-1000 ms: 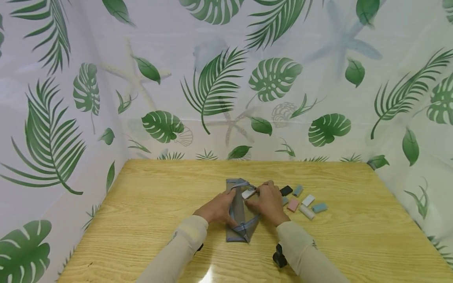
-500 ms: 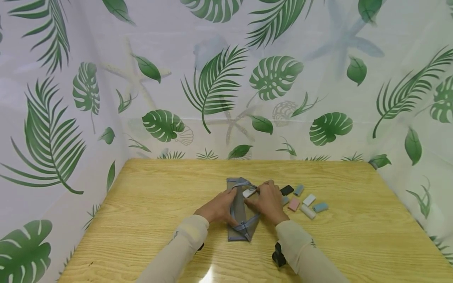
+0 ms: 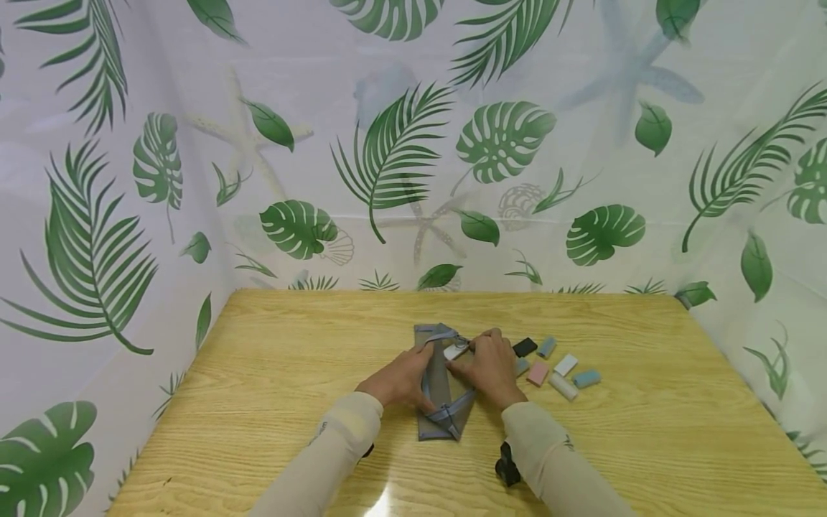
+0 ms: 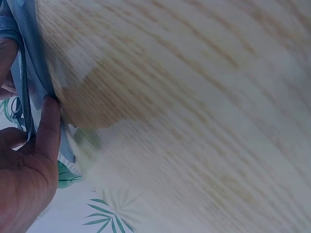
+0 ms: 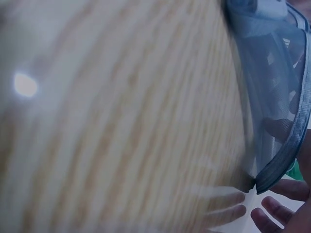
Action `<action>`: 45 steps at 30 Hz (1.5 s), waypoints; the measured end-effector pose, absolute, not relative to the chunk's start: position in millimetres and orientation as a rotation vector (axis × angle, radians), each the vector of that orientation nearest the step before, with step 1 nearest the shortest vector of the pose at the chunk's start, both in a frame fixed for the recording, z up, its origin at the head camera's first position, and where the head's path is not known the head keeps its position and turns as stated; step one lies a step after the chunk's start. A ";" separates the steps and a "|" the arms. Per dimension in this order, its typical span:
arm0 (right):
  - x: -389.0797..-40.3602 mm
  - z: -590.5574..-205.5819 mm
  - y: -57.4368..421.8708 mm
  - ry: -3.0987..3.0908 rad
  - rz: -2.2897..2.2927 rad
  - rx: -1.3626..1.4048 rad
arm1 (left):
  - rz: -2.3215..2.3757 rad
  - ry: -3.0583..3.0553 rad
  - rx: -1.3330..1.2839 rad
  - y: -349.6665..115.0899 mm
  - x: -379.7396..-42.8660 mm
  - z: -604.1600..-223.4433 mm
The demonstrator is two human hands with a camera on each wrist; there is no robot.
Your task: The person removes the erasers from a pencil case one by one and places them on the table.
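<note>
A grey-blue mesh zipper pouch lies on the wooden table between both hands, its mouth spread wide. My left hand holds the left side of the pouch, thumb near the front end and fingers near the back. On the opposite side, my right hand grips the pouch's rim. A small white block shows in the mouth beside the right fingertips; whether they touch it I cannot tell. The zipper edge curves in front of the right hand in the right wrist view. In the left wrist view, the left hand's finger lies along the mesh.
Right of the right hand lie several small blocks: a black one, a pink one, a white one, an off-white one and blue ones. A leaf-patterned sheet hangs behind the table.
</note>
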State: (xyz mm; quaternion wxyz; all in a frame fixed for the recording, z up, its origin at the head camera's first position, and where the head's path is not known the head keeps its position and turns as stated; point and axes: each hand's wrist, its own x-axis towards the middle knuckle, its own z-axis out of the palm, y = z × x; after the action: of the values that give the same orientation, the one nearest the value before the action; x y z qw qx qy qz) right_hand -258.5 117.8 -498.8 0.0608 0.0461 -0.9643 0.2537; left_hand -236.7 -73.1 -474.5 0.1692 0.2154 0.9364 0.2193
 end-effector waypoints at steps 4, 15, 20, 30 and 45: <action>-258.4 -499.5 118.1 -2.915 0.775 0.133 | 0.626 2.666 0.610 -73.0 -236.2 -474.1; -259.9 -504.5 117.9 -2.903 0.781 0.125 | 0.636 2.653 0.606 -73.6 -236.0 -474.9; -259.9 -503.6 117.7 -2.901 0.774 0.129 | 0.641 2.649 0.592 -73.7 -236.4 -474.8; -257.6 -500.2 117.8 -2.895 0.773 0.146 | 0.655 2.638 0.586 -74.1 -236.4 -475.3; -248.6 -491.8 125.1 -2.857 0.756 0.245 | 0.663 2.637 0.560 -74.0 -236.8 -476.8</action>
State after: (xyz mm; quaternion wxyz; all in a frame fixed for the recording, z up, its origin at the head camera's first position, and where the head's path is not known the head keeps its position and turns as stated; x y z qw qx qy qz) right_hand -248.6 125.1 -491.8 0.0880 0.0823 -0.9597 0.2541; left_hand -236.8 -74.0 -476.8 0.1817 0.1985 0.9340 0.2348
